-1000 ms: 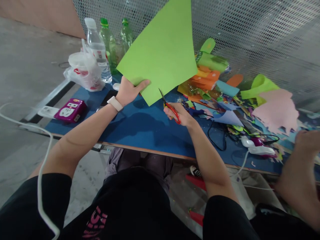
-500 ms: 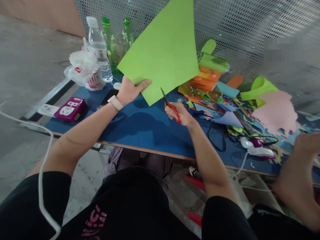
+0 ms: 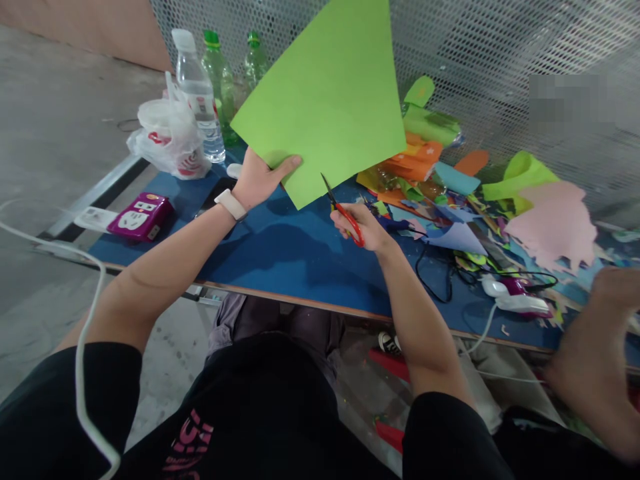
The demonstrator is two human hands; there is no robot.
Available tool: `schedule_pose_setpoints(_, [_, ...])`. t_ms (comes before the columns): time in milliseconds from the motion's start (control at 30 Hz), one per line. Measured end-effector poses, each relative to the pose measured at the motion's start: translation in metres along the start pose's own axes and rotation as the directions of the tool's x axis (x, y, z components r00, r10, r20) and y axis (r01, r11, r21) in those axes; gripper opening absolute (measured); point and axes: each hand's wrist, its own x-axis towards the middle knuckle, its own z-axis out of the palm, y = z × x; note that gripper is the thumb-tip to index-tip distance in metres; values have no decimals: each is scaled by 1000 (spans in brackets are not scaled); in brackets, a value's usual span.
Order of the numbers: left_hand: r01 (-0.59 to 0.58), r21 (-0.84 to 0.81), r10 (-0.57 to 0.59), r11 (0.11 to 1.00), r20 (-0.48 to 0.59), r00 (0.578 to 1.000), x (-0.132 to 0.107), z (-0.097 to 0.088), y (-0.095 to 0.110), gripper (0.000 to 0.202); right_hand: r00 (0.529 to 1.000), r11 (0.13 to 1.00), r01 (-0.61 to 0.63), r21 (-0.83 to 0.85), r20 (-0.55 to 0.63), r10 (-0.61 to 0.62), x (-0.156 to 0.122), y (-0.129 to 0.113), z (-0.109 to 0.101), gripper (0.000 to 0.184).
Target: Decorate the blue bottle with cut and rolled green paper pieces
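A large sheet of light green paper (image 3: 330, 100) is held up over the blue table (image 3: 280, 267). My left hand (image 3: 263, 177) grips its lower left edge, thumb on the front face and the other fingers hidden behind. In my right hand (image 3: 363, 227) are scissors (image 3: 350, 223) with red handles, my fingers wrapped round them. The dark blades point up and left, in front of the sheet's lower right edge. Whether the blades touch the paper, I cannot tell.
Bottles (image 3: 197, 93) and a plastic bag with a cup (image 3: 173, 140) stand at the back left. A purple power socket (image 3: 141, 217) lies before them. Coloured paper scraps (image 3: 460, 237) and cables cover the right side. A co-worker's arm (image 3: 595, 360) reaches in from the right.
The green sheet has shifted very slightly, its right corner a little further right and lower. Both hands keep their holds in nearly the same places.
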Motion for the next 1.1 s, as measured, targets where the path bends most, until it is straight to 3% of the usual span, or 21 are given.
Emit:
schedule_pose_setpoints(133, [-1, 20, 1, 1000, -13, 1000, 0, 0, 4, 64, 999, 999, -38, 24, -9, 38, 0, -1, 1, 78])
schedule_pose_setpoints(300, [5, -1, -5, 1000, -8, 1000, -1, 0, 13, 41, 998, 999, -46, -4, -53, 45, 2, 0, 3, 79])
schedule_pose_setpoints(467, [-65, -28, 66, 998, 56, 996, 2, -4, 19, 48, 996, 996, -58, -71, -77, 52, 4, 5, 4, 81])
schedule_pose_setpoints(633, [8, -83, 0, 997, 86, 996, 0, -6, 17, 56, 995, 997, -41, -61, -90, 35, 3, 3, 7, 79])
schedule_pose_setpoints(833, [69, -52, -70, 996, -23, 997, 0, 1, 3, 65, 997, 998, -44, -35, -68, 41, 2, 2, 9, 80])
schedule_pose_setpoints(967, [66, -13, -67, 998, -99, 993, 2, 3, -8, 56, 997, 997, -48, -53, -61, 45, 3, 1, 10, 79])
schedule_pose_setpoints(1100, [83, 11, -82, 996, -50, 995, 1, 1, -6, 65, 998, 997, -31, -74, -56, 26, 2, -2, 12, 79])
